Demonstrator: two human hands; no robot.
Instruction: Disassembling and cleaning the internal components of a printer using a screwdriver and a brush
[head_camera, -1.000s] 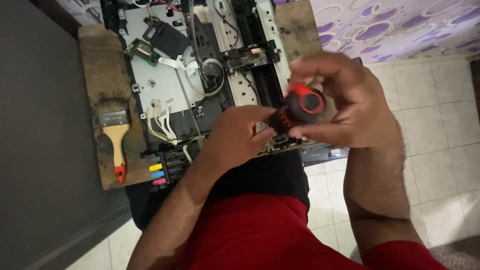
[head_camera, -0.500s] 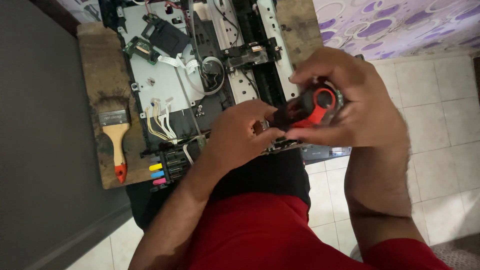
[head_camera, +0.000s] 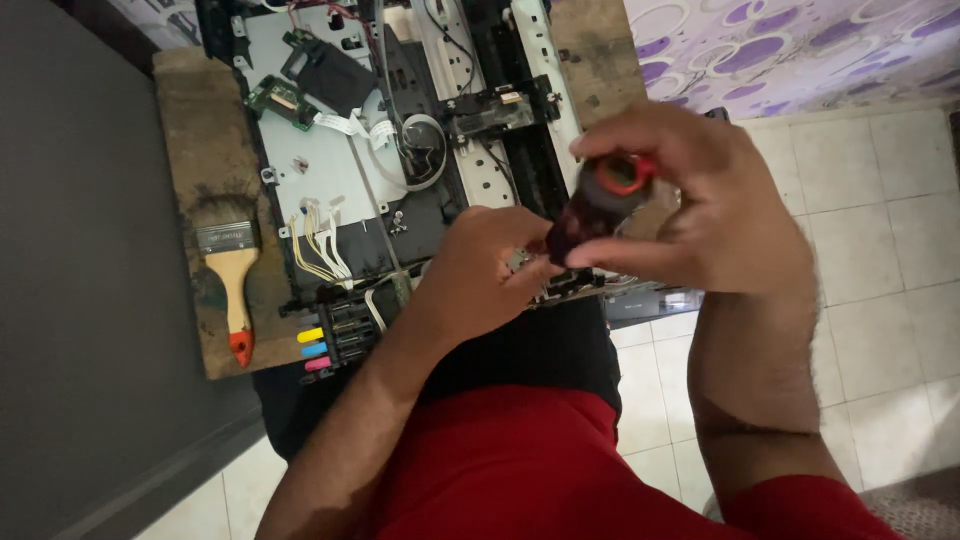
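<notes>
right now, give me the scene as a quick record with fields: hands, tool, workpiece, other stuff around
right hand: right hand wraps the red and black screwdriver handle
left hand: left hand rests at the tool's lower end, on the printer's near edge
workpiece: opened printer chassis with white plate and black parts, on a worn wooden board
nearby: wooden-handled paintbrush with red tip on the board; yellow, blue and pink ink tabs
floor: pale tiles
</notes>
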